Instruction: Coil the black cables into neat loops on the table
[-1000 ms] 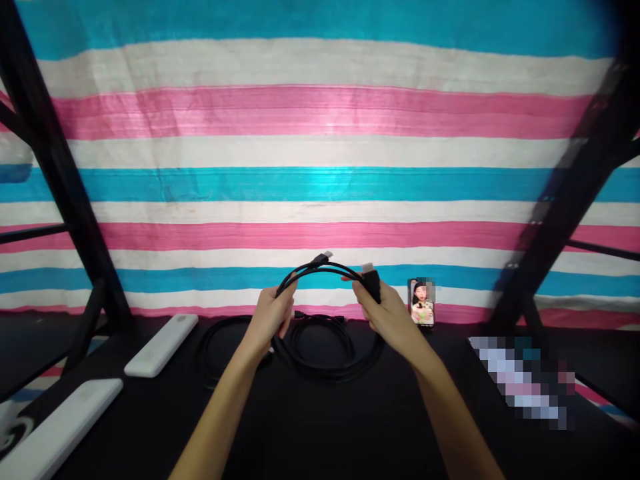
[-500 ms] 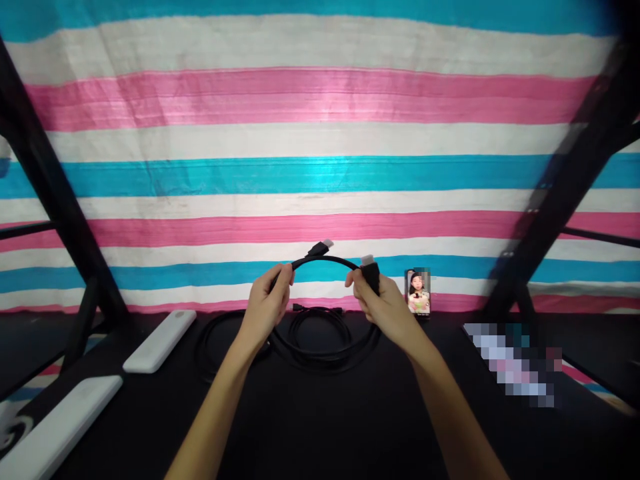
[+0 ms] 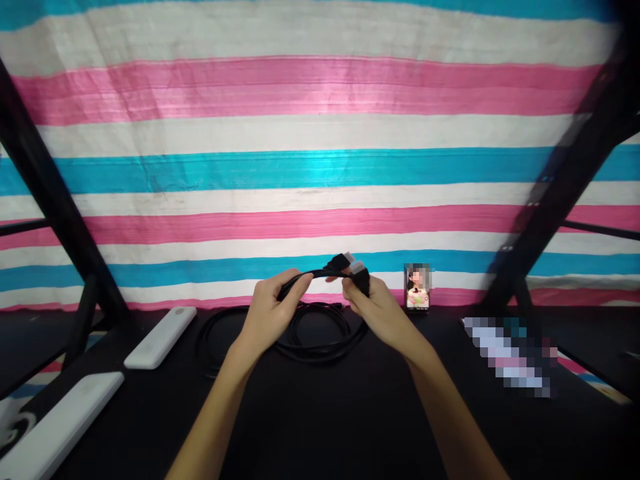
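I hold a coiled black cable [image 3: 320,343] above a black table [image 3: 320,427]. My left hand [image 3: 273,313] is closed round the coil's upper left part, near one end. My right hand [image 3: 373,308] pinches the black plug [image 3: 361,279] of the other end. The second plug [image 3: 341,262] sits right beside it, the two metal tips nearly touching. The lower loops of the coil hang down to the tabletop.
Another black cable loop [image 3: 213,337] lies on the table left of the coil. Two white flat bars [image 3: 163,337] [image 3: 57,430] lie at the left. A phone [image 3: 417,288] leans against the striped pink, blue and white sheet [image 3: 320,167]. Black frame posts [image 3: 55,213] [image 3: 560,207] stand on both sides.
My hands have come closer together, bringing the two plugs side by side. The top arc of the coil has flattened and dropped lower.
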The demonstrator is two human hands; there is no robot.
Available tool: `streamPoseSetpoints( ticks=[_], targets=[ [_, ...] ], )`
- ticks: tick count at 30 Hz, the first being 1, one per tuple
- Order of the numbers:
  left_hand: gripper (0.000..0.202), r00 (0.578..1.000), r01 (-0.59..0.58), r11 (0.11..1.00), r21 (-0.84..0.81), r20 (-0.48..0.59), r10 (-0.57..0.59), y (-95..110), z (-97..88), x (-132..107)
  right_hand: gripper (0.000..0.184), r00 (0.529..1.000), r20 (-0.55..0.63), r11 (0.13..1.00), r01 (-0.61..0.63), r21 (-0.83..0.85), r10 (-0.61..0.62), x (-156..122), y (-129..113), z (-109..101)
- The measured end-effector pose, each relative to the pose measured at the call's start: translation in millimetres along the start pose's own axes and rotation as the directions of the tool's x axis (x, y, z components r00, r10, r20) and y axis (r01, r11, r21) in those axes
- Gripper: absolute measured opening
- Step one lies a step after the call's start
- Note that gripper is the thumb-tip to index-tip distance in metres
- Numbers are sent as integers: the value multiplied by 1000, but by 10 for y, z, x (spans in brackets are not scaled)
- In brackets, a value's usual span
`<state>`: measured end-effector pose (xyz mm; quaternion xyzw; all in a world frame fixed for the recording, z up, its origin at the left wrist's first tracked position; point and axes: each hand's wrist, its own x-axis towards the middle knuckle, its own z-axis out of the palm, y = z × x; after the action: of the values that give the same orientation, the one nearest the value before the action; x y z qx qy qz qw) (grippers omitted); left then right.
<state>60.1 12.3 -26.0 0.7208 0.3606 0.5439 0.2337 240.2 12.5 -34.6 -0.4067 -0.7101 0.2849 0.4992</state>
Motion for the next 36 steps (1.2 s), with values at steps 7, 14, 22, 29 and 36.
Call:
streamPoseSetpoints(
  ticks=[7, 14, 22, 29, 36],
  targets=[
    [33, 999, -27, 999, -27, -20, 26, 118, -35, -70, 57, 966, -189, 978, 192, 79, -174, -54, -121, 27],
    [37, 992, 64, 998, -10, 113, -62, -342, 127, 55, 22, 959, -177, 951, 173, -257, -223, 117, 178, 34],
    [31, 942, 287, 957, -34, 192, -276, -887, 288, 89, 41, 969, -33, 964, -248, -97, 246, 289, 922, 144],
    [37, 916, 383, 911, -154, 192, -353, -1103, 364, 119, 46, 861, 290, 894, -447, 34, 419, 238, 974, 108],
    [40, 909, 406, 906, -120, 154, -388, -1138, 333, 120, 39, 823, 244, 781, -565, 265, 513, 258, 947, 27]
  ],
)
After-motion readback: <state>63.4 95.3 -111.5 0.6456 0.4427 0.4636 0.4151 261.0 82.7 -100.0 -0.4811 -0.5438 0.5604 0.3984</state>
